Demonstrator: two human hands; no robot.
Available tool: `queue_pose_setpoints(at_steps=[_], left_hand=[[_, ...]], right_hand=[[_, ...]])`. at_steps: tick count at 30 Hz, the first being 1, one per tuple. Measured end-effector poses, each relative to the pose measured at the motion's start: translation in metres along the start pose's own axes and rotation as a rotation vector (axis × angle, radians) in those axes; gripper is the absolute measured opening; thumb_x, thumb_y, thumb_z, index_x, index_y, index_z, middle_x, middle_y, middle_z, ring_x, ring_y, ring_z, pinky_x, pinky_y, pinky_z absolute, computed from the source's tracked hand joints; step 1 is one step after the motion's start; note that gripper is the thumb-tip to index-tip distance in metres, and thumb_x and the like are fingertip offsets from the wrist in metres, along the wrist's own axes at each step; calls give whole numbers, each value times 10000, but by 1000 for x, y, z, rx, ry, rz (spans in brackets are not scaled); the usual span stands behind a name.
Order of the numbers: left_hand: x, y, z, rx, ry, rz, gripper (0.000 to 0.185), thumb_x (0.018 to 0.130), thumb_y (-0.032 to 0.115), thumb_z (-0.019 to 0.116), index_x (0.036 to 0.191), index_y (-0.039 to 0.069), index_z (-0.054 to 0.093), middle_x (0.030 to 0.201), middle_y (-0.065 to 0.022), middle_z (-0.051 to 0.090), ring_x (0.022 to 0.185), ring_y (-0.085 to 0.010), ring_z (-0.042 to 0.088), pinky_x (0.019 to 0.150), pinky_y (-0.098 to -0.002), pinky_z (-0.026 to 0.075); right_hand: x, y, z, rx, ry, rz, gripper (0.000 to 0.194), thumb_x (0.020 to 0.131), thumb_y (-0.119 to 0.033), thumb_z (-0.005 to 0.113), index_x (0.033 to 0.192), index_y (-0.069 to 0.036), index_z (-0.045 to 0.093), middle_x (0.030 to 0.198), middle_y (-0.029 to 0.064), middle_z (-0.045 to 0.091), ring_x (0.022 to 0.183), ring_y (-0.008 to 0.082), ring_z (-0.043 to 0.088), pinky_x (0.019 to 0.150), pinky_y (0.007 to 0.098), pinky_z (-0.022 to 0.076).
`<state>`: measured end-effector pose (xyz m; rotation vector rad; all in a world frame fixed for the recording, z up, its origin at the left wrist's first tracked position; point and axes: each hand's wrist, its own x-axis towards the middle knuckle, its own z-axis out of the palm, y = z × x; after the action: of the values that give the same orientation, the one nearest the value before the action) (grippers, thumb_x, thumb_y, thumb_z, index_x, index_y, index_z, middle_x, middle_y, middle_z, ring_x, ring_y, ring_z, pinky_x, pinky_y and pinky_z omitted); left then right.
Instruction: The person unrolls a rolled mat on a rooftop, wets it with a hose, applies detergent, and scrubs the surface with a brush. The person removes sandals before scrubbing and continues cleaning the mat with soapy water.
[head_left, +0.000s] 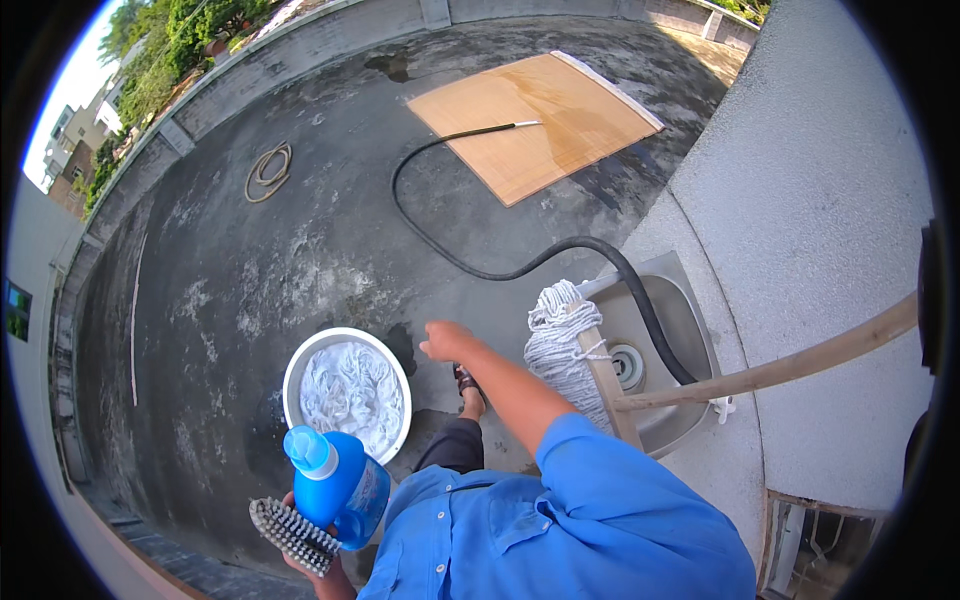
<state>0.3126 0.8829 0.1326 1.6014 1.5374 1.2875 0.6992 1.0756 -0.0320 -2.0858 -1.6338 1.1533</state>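
My left hand (330, 576), at the bottom, holds a scrub brush (294, 534) with its bristles facing up, together with a blue plastic detergent bottle (339, 484) with a light blue cap. Beyond the bottle, a white basin (405, 409) on the ground holds wet white cloth (351, 396) in water. My right hand (448, 341) reaches out over the concrete between the basin and a string mop, its fingers curled; nothing can be seen in it. The white mop head (561, 337) rests at the left rim of a steel sink (694, 300).
The mop's wooden handle (795, 361) crosses the sink to the right. A black hose (487, 276) runs from the sink to a wet tan mat (525, 150). A coiled hose (268, 172) lies at upper left. A low wall (315, 41) bounds the concrete floor.
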Motion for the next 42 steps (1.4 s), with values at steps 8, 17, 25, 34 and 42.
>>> queue_pose_setpoints(at_steps=[8,17,25,34,42], left_hand=[[287,-38,147,-525,-104,-407,550,883,132,648,1369,-73,492,1301,-184,595,1147,-284,606,987,-425,504],[580,-72,340,-669,-342,-434,510,924,171,582,1370,-63,504,1311,-175,599,1162,-277,600,1008,-419,486],[763,-94,422,-671,-228,-479,486,961,206,524,1372,-54,515,1319,-168,603,1175,-271,595,1027,-413,470],[982,-141,517,-643,-211,-513,476,1002,246,458,1373,-44,527,1328,-159,607,1190,-264,589,1049,-407,452],[1199,-158,660,-660,-443,-565,481,1039,281,399,1374,-35,538,1336,-152,610,1204,-258,584,1068,-402,436]], right_hand=[[60,161,-4,137,-173,589,439,886,-324,584,1141,13,703,1257,252,644,1184,390,619,989,453,506],[173,214,-79,209,-111,470,488,930,-404,526,929,32,745,1056,270,698,979,422,677,863,498,533],[350,225,-245,-102,0,470,408,911,-371,564,877,-16,761,936,244,720,909,397,695,836,500,534],[568,171,-358,390,319,541,337,901,-324,617,988,-20,734,976,215,726,949,394,687,852,473,534],[593,97,-332,336,-385,845,269,913,-273,595,902,-34,719,750,116,704,632,204,698,591,337,589]])
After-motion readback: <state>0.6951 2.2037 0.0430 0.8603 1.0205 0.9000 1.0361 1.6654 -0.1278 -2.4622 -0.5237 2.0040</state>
